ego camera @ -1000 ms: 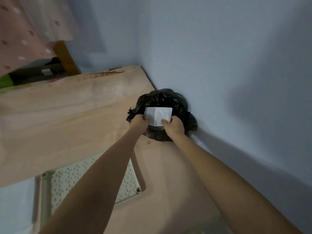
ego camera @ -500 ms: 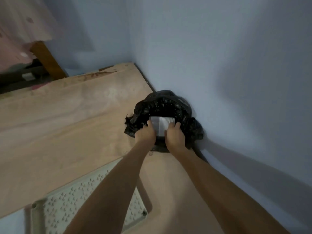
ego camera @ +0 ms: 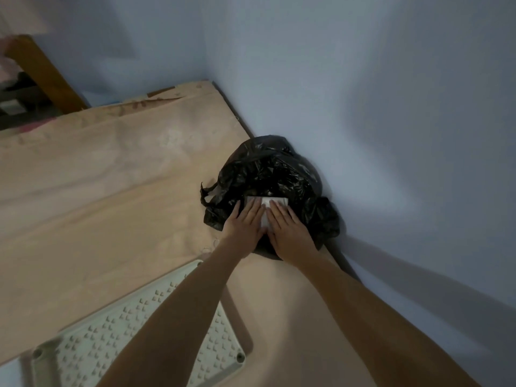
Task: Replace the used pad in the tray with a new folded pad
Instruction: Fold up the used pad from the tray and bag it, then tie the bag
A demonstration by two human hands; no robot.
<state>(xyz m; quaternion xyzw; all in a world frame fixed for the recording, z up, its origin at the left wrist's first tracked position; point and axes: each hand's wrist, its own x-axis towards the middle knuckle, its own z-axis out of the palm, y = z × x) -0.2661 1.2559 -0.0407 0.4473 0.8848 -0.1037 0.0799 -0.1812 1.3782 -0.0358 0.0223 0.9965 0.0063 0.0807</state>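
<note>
Head view: both arms reach forward to a black bag in the corner by the wall.
Change: one second ago the hands held the white used pad up at its lower corners above the bag mouth; now it sits low inside, mostly covered by the hands.
Meaning: I judge the disposal nearly finished; the new folded pad is not in view.
Floor mat: large, peach, smooth, with faded print.
Tray: pale plastic rectangle with rows of small raised studs, no pad on it.
Black bag: thin, glossy, much crumpled plastic.
Left hand: flat, fingers straight, pressing the pad down, gripping nothing.
Right hand: the same, just beside it.
</note>
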